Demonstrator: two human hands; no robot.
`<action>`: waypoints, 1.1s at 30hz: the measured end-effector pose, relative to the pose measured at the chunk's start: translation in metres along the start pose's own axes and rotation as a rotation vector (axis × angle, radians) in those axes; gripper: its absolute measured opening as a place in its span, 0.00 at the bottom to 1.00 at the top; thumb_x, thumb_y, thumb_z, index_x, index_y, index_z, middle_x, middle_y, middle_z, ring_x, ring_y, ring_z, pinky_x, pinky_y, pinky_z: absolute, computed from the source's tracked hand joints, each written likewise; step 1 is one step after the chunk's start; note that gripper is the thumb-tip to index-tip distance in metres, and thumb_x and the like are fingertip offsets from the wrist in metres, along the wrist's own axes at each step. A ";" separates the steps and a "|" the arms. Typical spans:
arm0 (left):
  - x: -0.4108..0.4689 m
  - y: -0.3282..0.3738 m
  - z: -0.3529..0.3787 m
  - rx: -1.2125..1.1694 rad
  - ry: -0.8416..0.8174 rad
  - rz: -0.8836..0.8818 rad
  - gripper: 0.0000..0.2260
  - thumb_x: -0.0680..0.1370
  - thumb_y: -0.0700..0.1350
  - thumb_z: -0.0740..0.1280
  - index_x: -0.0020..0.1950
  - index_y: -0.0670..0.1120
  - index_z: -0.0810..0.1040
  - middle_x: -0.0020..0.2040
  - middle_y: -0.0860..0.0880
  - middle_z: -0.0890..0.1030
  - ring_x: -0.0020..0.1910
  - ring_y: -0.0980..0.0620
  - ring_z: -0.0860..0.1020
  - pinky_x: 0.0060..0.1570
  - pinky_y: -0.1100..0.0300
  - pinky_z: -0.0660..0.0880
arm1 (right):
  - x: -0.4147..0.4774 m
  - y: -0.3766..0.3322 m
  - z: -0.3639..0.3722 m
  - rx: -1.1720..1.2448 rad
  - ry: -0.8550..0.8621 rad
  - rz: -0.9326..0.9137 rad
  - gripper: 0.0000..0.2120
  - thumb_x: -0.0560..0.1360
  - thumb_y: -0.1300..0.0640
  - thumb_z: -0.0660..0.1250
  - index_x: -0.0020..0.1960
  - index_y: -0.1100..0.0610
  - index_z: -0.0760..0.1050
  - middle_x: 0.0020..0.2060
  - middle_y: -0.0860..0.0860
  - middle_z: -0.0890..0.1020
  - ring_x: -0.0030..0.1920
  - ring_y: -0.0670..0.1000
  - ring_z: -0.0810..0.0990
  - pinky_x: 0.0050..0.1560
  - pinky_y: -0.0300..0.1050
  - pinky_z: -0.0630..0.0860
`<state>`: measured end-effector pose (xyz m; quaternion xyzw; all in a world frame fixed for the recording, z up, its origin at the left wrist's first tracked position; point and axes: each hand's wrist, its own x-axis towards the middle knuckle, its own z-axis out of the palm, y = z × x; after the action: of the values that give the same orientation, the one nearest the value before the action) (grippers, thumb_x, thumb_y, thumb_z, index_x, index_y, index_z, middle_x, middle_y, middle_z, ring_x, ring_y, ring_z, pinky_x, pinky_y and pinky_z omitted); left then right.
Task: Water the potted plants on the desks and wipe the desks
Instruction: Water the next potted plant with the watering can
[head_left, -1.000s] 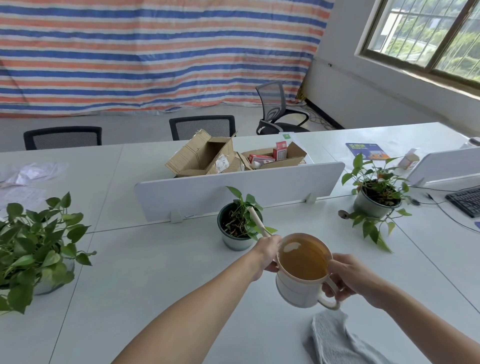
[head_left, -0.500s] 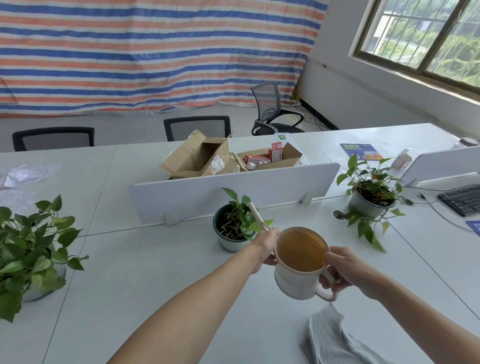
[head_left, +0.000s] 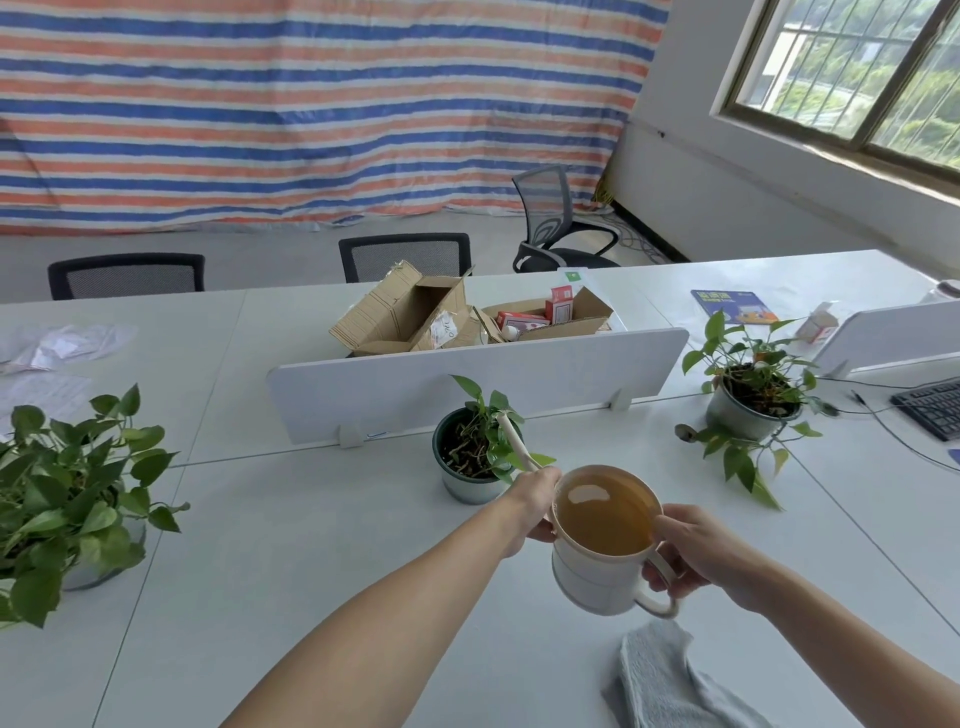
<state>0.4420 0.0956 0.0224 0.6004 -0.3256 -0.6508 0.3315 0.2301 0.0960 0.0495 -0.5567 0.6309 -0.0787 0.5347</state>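
A cream watering can (head_left: 597, 577) full of brownish water hangs above the white desk (head_left: 322, 561). My right hand (head_left: 696, 551) grips its handle. My left hand (head_left: 535, 506) holds the can's left side at the base of the long spout (head_left: 511, 436), whose tip reaches over the small middle potted plant (head_left: 470, 457). A second potted plant (head_left: 753, 400) stands to the right, and a big leafy one (head_left: 62, 499) at the left edge. A grey cloth (head_left: 670, 680) lies on the desk below the can.
A white divider panel (head_left: 478, 379) stands behind the middle pot, with open cardboard boxes (head_left: 410, 312) beyond it. A keyboard (head_left: 930, 410) and cable lie at the right. Papers (head_left: 57, 348) lie far left. Office chairs (head_left: 405, 254) stand behind the desks.
The can has stayed over the middle pot, tipped slightly more toward it. The view has shifted a little, so the plants sit slightly differently in frame.
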 end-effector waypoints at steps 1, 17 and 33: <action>0.000 -0.002 0.001 0.006 -0.004 -0.004 0.14 0.81 0.49 0.53 0.41 0.45 0.72 0.39 0.47 0.77 0.34 0.49 0.76 0.34 0.60 0.76 | -0.001 0.003 0.000 0.001 -0.002 0.004 0.12 0.81 0.63 0.54 0.55 0.67 0.75 0.34 0.63 0.83 0.33 0.58 0.81 0.33 0.48 0.77; -0.006 -0.009 -0.008 0.013 0.038 -0.014 0.11 0.80 0.49 0.54 0.47 0.44 0.71 0.39 0.47 0.75 0.32 0.51 0.74 0.31 0.62 0.74 | 0.002 0.006 0.015 0.016 -0.026 -0.039 0.12 0.81 0.63 0.55 0.56 0.69 0.74 0.34 0.63 0.83 0.33 0.58 0.81 0.35 0.49 0.77; -0.015 -0.024 -0.039 0.016 0.092 0.002 0.15 0.82 0.52 0.53 0.47 0.45 0.75 0.43 0.46 0.79 0.39 0.49 0.76 0.39 0.59 0.74 | 0.007 0.000 0.052 0.064 -0.067 -0.114 0.12 0.81 0.64 0.54 0.55 0.62 0.76 0.39 0.69 0.83 0.34 0.58 0.81 0.37 0.50 0.78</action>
<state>0.4807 0.1207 0.0082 0.6321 -0.3158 -0.6196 0.3417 0.2709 0.1166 0.0240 -0.5765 0.5773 -0.1105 0.5676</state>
